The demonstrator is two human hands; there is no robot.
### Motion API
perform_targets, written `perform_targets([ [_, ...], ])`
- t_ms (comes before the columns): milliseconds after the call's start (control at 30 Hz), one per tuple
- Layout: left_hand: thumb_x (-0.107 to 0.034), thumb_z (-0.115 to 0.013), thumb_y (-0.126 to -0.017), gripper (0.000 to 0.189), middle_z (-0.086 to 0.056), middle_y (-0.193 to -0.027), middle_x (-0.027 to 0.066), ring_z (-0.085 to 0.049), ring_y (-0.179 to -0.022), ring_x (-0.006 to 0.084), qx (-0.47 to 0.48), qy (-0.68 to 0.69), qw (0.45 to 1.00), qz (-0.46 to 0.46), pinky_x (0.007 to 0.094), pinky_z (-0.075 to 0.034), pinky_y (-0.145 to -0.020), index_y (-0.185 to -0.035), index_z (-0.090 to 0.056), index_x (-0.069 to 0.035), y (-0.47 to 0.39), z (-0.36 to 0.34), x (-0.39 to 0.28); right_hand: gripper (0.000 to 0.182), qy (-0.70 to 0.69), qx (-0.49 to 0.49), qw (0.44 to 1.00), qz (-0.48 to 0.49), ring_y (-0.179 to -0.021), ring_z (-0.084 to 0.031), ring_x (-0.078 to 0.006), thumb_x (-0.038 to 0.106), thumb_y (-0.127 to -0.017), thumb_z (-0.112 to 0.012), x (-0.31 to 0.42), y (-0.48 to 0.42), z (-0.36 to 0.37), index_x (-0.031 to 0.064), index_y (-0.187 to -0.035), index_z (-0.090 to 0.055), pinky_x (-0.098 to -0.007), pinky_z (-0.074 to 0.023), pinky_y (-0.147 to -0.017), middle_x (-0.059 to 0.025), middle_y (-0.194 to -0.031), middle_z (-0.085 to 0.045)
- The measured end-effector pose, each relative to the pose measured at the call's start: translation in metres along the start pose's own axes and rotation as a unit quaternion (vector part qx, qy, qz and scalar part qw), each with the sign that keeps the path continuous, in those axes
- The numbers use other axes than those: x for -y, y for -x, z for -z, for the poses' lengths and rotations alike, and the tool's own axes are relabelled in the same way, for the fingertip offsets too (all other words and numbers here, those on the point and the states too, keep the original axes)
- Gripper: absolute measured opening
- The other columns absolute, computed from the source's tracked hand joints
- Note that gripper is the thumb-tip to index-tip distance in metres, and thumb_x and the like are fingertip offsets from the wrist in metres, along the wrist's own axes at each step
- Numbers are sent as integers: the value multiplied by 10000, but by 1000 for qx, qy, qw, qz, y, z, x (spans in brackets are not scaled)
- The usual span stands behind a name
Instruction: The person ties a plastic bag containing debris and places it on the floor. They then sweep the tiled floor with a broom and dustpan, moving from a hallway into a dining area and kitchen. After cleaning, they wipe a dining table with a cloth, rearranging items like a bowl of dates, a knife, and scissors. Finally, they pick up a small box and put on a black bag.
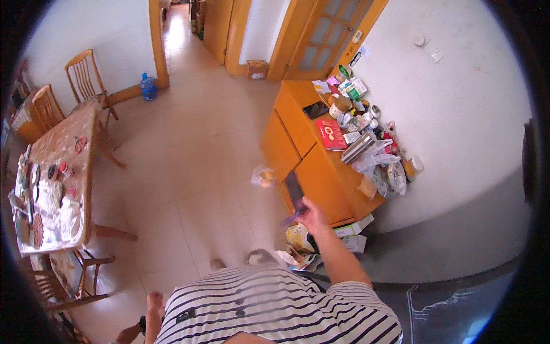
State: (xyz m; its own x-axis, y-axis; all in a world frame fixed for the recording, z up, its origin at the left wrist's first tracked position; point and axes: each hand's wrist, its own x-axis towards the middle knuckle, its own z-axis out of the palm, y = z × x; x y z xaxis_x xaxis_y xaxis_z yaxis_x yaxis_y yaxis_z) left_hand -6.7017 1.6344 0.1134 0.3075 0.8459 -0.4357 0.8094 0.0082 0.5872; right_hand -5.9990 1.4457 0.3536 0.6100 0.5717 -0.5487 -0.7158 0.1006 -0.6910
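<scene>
My right hand (311, 216) is stretched forward, shut on a dark, flat, oblong object (294, 189). Motion blur hides what exactly it is; a purplish piece (290, 219) sticks out beside the fingers. The hand is in front of the orange wooden cabinet (320, 189), near its lower front edge. Low at my side, my left hand (155, 299) hangs near the striped shirt, its fingers too indistinct to read. Close to it, a forearm with a black wristband (142, 325) shows partly; whose it is stays unclear. A clear plastic bag with something orange inside (263, 176) appears left of the cabinet.
On the cabinet top are a black phone (315, 110), a red box (331, 135), a steel thermos (358, 147) and many jars and bags. Packages (300, 236) crowd its near end. At left stands a cluttered dining table (88, 172) with wooden chairs (88, 77). A blue water bottle (148, 87) stands by the doorway.
</scene>
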Motion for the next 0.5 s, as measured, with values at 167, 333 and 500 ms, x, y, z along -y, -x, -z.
perform_targets([
  [167, -222, -622, -798, 232, -607, -626, 175, -618, -581, 237, -45, -30, 997, -46, 423, -465, -514, -763, -666, 3, -98, 42, -115, 327, 114, -111, 979, 128, -818, -596, -213, 324, -804, -740, 121, -137, 9, 82, -979, -607, -403, -550, -752, -41, -886, -593],
  [333, -265, -598, -820, 278, -595, -595, 135, -586, -531, 202, -35, -16, 997, 63, 393, -450, -518, -775, -664, 1, -104, 36, -220, 481, 280, -61, 928, 240, -908, -632, -187, 205, -804, -733, 216, -256, -17, 62, -1241, -591, -324, -552, -631, -58, -1122, -646],
  [500, -291, -549, -847, 300, -675, -947, 204, -640, -880, 391, 27, -98, 984, 145, 455, -519, -800, -969, -692, -57, -135, 27, -275, 729, 669, -228, 605, 366, -1157, -560, -360, 382, -729, -779, 238, -342, 81, 36, -1314, -515, -430, -451, -958, -176, -1258, -600],
])
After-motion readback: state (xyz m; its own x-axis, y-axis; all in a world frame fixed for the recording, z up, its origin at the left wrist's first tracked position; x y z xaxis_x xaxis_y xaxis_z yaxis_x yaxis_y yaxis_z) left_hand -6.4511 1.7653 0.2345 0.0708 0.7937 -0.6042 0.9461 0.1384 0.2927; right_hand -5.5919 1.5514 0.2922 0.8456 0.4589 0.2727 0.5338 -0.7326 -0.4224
